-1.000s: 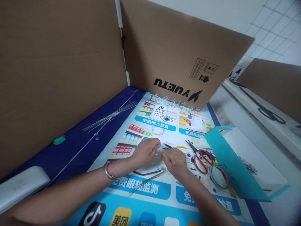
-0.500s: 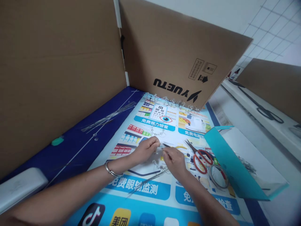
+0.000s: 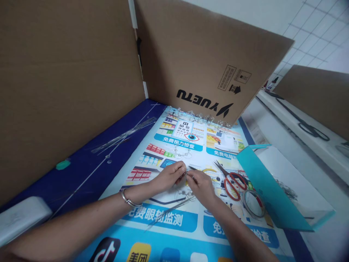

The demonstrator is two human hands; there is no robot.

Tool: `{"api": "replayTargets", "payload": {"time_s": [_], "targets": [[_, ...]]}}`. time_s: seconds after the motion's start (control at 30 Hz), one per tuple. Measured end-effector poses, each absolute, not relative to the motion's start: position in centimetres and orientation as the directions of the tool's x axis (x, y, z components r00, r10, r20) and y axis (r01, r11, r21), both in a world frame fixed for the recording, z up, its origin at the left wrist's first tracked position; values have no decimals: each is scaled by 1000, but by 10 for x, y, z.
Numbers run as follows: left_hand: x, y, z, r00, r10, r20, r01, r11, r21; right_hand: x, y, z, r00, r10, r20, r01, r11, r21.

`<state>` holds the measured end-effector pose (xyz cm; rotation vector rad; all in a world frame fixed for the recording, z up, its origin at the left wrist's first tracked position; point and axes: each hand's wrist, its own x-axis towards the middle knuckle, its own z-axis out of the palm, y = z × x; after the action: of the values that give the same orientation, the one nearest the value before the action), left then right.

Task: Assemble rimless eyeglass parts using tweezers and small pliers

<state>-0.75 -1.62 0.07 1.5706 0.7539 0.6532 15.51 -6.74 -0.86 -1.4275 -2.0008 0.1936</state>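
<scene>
My left hand [image 3: 173, 175] is closed in a pinch over the printed mat, its metal bangle at the wrist. Almost touching it, my right hand [image 3: 202, 185] also pinches. A short bit of thin wire shows between the fingertips; the rest is covered by the fingers. Just below the hands lie clear beads [image 3: 186, 193] and a few loose straight wires [image 3: 167, 214]. More clear beads [image 3: 182, 153] rest on the mat beyond them. Right of my right hand are red-handled scissors [image 3: 231, 185] with blades apart, beside a ring-shaped roll [image 3: 253, 203].
A teal box [image 3: 261, 185] with small metal pieces [image 3: 286, 191] stands at the right. Cardboard panels [image 3: 212, 54] wall the back and left. Clear beaded pieces [image 3: 207, 119] line the back panel's foot. A wire bundle [image 3: 125, 134] and a green lump [image 3: 63, 165] lie left.
My fingertips have come closer together, and the left fingers have shifted slightly around the small piece. The beads below the hands show a little more clearly. The view has moved slightly.
</scene>
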Motion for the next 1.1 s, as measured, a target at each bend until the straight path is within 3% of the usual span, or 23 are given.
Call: {"api": "replayTargets", "payload": {"time_s": [0.3,0.67,0.93,1.1], "targets": [[-8,-15,-3,592,806,5,123,-96,988,156,-66,-10,-115,951,287,830,251,-498],[-6,-16,-5,689,722,-60,39,45,998,151,-70,-3,-197,949,247,874,284,-394],[-6,-18,-3,672,740,-27,53,-11,999,149,-70,-2,-185,965,187,860,251,-445],[-10,-13,0,639,769,-21,122,-74,990,163,-70,7,-268,938,219,837,340,-429]]}}
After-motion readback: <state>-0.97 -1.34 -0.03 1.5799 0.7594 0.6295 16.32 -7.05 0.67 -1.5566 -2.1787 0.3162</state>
